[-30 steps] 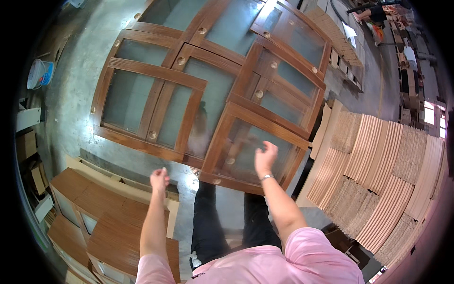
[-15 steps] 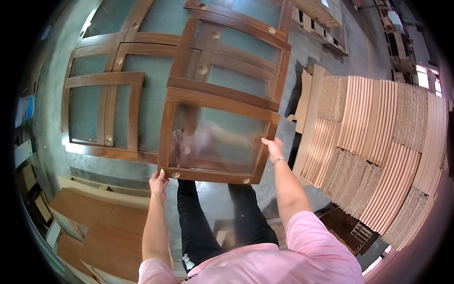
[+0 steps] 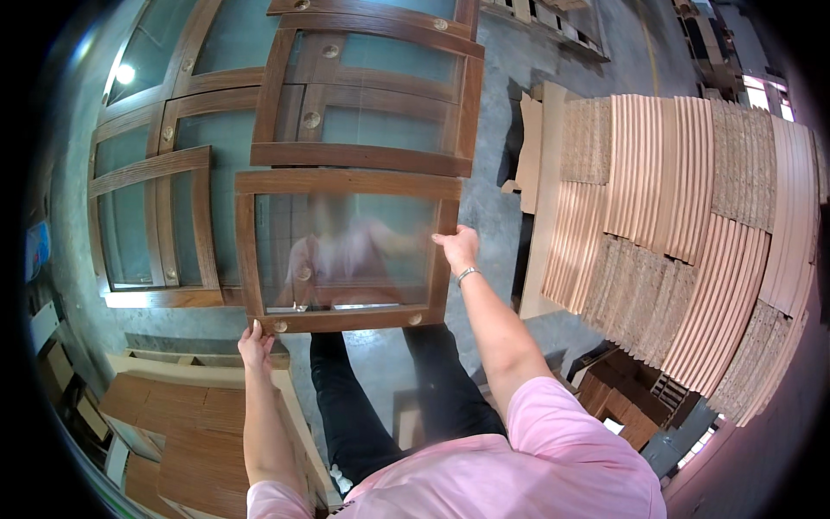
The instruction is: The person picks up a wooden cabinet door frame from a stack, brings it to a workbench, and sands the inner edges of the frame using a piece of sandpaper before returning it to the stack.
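A brown wood-framed glass cabinet door (image 3: pixel 346 323) is held out in front of me, with round hinge holes along its near rail. My left hand (image 3: pixel 256 348) pinches its near left corner, thumb on top. On the right side rail, my right hand (image 3: pixel 458 249) grips with the thumb over the frame and the other fingers hidden beneath. The clear pane mirrors a pink shirt and an arm. Just beyond lies another glass door (image 3: pixel 363 157) of the same kind, atop more framed doors. To the left, a smaller-looking framed door (image 3: pixel 206 233) rests on others.
Tall stacks of light wood-edged boards (image 3: pixel 661 182) stand at the right. Brown panels (image 3: pixel 186 424) are piled at the lower left beside a pale board edge. A wooden pallet (image 3: pixel 553 30) sits at the far right on the grey concrete floor (image 3: pixel 497 112).
The held door has moved left in view and come nearly level, with a gap now showing between it and the door beyond. Both hands keep their hold. The whole scene has shifted.
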Available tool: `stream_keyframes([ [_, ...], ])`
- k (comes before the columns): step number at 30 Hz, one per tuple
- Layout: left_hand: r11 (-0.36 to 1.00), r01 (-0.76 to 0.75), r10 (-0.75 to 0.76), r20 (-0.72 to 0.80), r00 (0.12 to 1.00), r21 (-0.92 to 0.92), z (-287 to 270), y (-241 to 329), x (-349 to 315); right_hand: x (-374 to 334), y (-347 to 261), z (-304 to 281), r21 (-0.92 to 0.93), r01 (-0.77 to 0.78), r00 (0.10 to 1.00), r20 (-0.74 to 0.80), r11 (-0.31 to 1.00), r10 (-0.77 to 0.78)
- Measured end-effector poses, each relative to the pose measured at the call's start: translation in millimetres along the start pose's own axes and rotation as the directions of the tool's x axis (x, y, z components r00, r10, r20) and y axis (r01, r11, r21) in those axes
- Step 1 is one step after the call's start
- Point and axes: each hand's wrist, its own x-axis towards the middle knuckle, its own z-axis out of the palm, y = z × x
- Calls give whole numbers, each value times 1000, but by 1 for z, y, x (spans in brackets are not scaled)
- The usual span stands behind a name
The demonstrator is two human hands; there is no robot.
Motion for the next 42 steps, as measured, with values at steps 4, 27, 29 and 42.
stream_keyframes([
  [4,1000,-12,12,-3,1000,-18,12,7,2,0,-4,-6,41,7,1000,-6,999,-7],
  [27,991,-68,90,-198,976,118,6,27,5,4,-2,12,106,-3,999,44,994,-1],
  [29,988,-146,155,-318,935,52,-2,45,20,4,-4,9,61,15,999,36,998,-17],
  [42,959,-250,284,-457,843,135,-38,104,95,3,-10,18,-27,-60,998,26,998,60],
])
